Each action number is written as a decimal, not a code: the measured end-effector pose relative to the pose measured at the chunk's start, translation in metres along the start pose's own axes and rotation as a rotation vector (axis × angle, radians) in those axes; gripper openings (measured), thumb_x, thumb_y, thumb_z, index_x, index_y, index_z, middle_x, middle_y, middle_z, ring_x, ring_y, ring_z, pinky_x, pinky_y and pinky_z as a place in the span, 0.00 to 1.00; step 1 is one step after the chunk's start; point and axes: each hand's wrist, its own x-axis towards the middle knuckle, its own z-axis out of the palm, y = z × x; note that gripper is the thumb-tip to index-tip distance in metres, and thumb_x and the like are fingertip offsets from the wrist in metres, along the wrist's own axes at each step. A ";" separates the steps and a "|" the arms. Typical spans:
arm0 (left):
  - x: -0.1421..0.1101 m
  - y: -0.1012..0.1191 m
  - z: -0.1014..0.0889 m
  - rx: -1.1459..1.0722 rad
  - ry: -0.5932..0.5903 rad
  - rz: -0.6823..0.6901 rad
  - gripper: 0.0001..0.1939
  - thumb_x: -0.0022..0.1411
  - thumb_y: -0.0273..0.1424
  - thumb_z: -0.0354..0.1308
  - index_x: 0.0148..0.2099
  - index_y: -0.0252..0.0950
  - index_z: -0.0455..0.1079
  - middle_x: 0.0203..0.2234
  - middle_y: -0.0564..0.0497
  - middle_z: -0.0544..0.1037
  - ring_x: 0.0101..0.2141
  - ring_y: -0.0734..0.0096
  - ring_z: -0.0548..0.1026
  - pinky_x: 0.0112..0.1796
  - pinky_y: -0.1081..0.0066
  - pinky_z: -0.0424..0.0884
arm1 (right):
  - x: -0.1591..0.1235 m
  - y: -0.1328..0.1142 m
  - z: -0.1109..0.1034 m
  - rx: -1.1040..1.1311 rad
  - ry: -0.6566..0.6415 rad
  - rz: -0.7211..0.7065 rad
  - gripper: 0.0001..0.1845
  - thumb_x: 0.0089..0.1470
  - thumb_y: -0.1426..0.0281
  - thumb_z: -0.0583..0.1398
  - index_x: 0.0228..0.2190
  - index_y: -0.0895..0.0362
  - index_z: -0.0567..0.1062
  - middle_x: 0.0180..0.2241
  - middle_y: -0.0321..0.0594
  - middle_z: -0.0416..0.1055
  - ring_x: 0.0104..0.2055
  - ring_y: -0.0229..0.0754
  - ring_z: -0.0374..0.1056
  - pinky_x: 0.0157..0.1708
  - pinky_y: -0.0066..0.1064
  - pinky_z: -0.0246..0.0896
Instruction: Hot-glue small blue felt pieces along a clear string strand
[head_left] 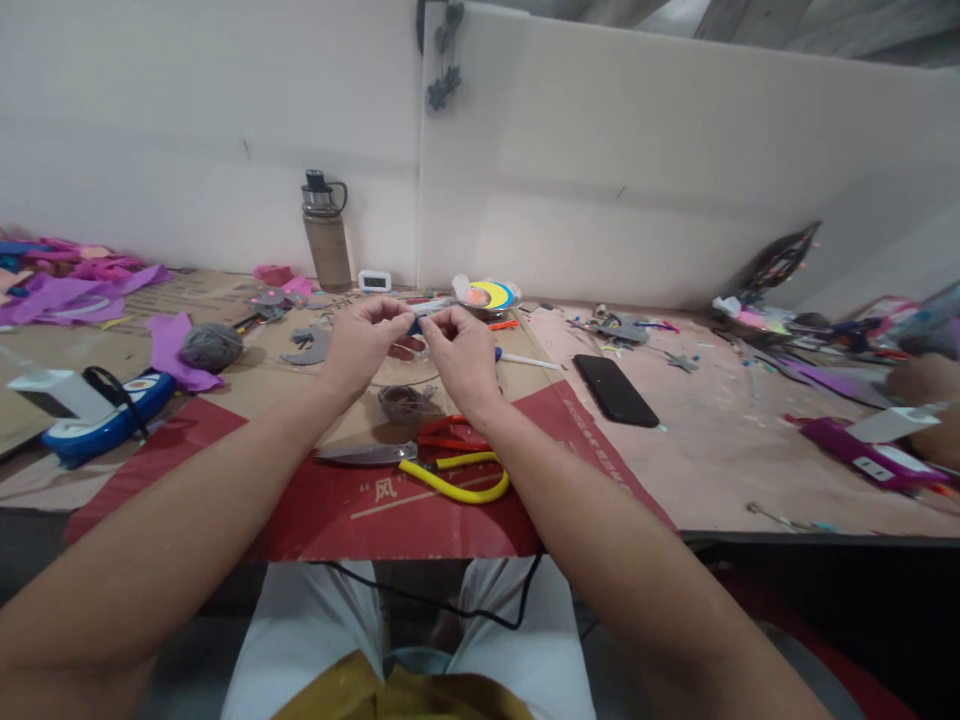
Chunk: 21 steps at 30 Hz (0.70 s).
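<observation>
My left hand [367,345] and my right hand [466,362] meet above the middle of the workbench, fingertips pinched together. Between them shows a small dark blue piece [415,326]; its kind is too small to tell. Just below the hands lies a small coil of grey yarn [405,402]. Nearer to me are scissors with yellow handles [459,490], and beside them a red-handled tool [448,432] partly behind my right wrist. Left of my left hand is a grey crescent-shaped cutout [309,346]. A white stick [531,361] lies to the right of my right hand.
A black phone [615,388] lies to the right. A bottle [327,235] and small clock [375,281] stand by the wall. At left are a grey yarn ball [211,347] and blue power strip [112,415]. Another person's hand [926,395] is at far right, near a purple power strip [870,455].
</observation>
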 end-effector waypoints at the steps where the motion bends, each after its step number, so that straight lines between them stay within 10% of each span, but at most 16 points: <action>1: 0.000 0.000 0.000 -0.009 0.002 -0.007 0.09 0.50 0.33 0.64 0.31 0.34 0.69 0.22 0.52 0.75 0.22 0.72 0.76 0.22 0.75 0.72 | 0.000 0.000 0.000 0.000 0.001 -0.002 0.09 0.52 0.66 0.59 0.23 0.56 0.70 0.22 0.32 0.66 0.25 0.33 0.58 0.29 0.27 0.54; 21: 0.001 0.000 0.001 -0.084 -0.008 -0.070 0.08 0.49 0.32 0.63 0.29 0.35 0.68 0.18 0.55 0.69 0.18 0.79 0.68 0.16 0.80 0.58 | 0.000 -0.001 0.000 -0.048 0.029 -0.012 0.10 0.51 0.66 0.59 0.23 0.57 0.68 0.22 0.31 0.63 0.25 0.32 0.57 0.30 0.28 0.53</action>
